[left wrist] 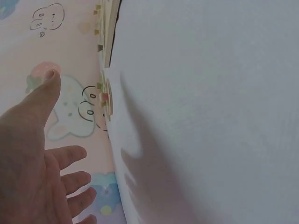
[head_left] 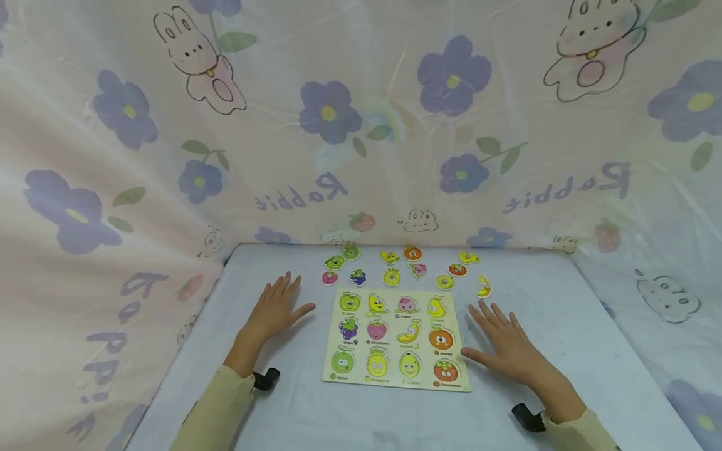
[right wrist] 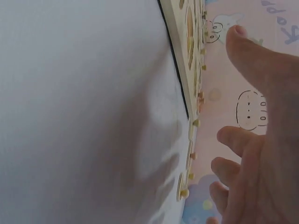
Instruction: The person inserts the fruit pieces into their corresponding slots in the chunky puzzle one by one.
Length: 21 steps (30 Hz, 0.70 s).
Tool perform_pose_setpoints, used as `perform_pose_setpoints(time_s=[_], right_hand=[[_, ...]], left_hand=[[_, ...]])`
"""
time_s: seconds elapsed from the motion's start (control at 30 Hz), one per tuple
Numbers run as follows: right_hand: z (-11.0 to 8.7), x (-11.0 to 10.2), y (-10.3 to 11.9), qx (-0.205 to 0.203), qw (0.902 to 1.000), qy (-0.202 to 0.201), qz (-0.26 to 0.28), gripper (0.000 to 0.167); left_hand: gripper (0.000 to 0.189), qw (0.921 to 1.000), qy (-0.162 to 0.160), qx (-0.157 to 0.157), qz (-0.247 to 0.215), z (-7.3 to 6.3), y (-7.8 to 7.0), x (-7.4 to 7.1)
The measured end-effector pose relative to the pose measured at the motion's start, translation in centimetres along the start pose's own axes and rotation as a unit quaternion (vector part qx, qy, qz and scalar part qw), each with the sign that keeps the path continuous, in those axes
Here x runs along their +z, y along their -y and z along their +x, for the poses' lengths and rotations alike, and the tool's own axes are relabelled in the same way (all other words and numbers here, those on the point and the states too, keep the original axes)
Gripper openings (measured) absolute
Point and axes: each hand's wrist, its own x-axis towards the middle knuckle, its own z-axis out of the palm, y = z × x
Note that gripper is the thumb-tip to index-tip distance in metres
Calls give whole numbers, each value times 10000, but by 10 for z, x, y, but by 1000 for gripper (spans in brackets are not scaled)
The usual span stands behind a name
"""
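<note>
A wooden fruit puzzle board lies flat on the white table, its slots printed with fruit pictures in rows. Behind it several loose knobbed fruit pieces are scattered, among them a grape piece, a pineapple piece, an orange piece and a banana piece. To the left of the board is my left hand, fingers spread and holding nothing. My right hand is at the board's right side, also spread, its thumb tip near the board's edge. Both hands cast shadows on the cloth in the wrist views.
A white cloth covers the table. Around its back and sides hangs a curtain printed with rabbits and purple flowers. Each wrist bears a small black camera, such as the left one.
</note>
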Motion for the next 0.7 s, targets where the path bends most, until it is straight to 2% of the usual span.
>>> perform_pose_setpoints(time_s=[0.3,0.47,0.7], right_hand=[[-2,9,13,-192,9998,58,98,105],[-5,14,17,-331,9993,114,99,105],[-9,18,25,-431,9988,133,172,106]], left_hand=[[94,9997,126,103,191,19,-4,2],[91,9995,152,219,156,31,-8,2],[90,9991,361,192,56,48,-15,5]])
